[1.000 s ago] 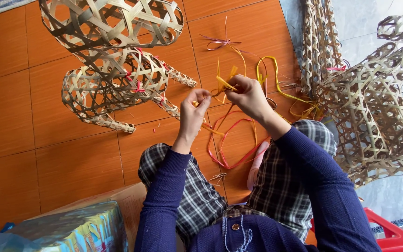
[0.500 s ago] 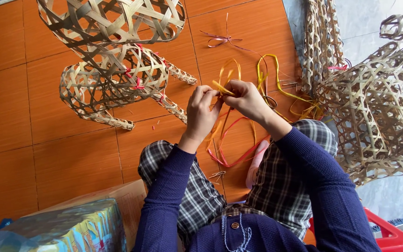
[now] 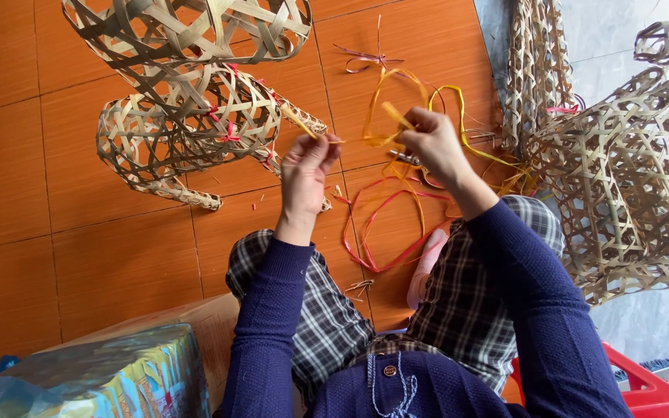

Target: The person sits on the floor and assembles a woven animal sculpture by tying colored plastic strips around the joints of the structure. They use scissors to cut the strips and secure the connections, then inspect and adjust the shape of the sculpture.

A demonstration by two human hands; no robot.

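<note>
Both hands pinching yellow strip point(image 3: 385, 116) beside woven frame point(image 3: 195, 124): left hand point(image 3: 309, 166), right hand point(image 3: 427, 143) fingers closed; keeping strip taut seems best.

Single head-worn view, looking steeply down, close over lap and floor point(image 3: 118, 255)

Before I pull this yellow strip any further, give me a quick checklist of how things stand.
1. Left hand pinching the yellow strip: ok.
2. Right hand gripping the strip's other part: ok.
3. Strip free of the woven frame on the left: cannot tell.
4. Red strips on the floor apart from both hands: ok.
5. Woven pieces on the right apart from the right hand: ok.
</note>
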